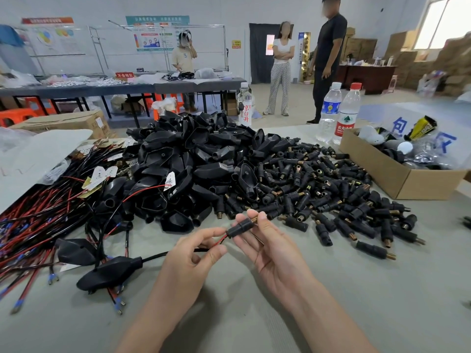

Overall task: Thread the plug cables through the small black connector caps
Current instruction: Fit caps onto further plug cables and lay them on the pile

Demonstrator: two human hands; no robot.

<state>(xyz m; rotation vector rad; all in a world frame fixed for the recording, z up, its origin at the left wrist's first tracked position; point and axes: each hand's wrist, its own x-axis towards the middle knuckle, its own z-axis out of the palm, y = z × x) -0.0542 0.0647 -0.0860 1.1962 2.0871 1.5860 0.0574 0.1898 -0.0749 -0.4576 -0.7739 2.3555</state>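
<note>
My right hand (270, 240) pinches a small black connector cap (240, 226) with a brass spring tip, held above the table. My left hand (193, 253) grips a black cable (158, 256) whose red and black wires enter the cap's rear end. The cable runs left to a black plug housing (109, 272) lying on the table. A heap of loose connector caps (331, 189) spreads to the right, just beyond my hands.
A tall pile of black plug housings (193, 154) fills the centre. Red and black wire bundles (38, 220) lie at left. A cardboard box (397, 171) and water bottles (339, 113) stand at right. Three people stand beyond the table.
</note>
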